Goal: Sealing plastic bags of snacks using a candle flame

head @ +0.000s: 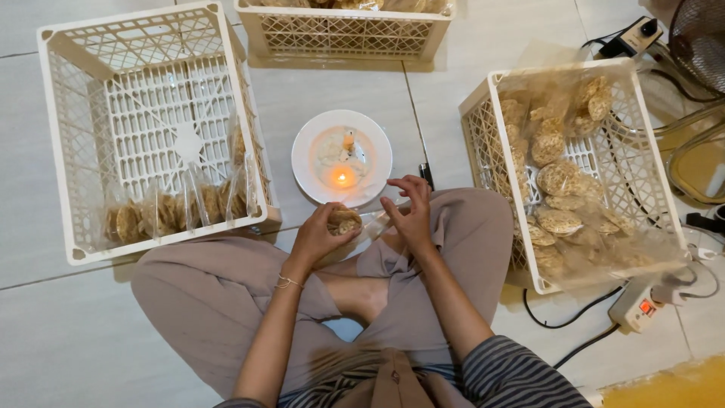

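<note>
I sit cross-legged on a tiled floor. My left hand (321,234) is closed around a clear bag of round brown crackers (343,221), held over my lap. My right hand (410,210) pinches the open end of that bag's plastic between its fingers, just right of the crackers. Directly beyond both hands stands a white plate (306,162) with a small lit candle flame (342,178) on it.
A white lattice crate (64,143) at left holds a row of sealed cracker bags (177,208). At right a crate (483,128) is full of cracker bags. A third crate (343,34) sits at the back. A power strip (638,306), cables and a fan (698,38) lie at right.
</note>
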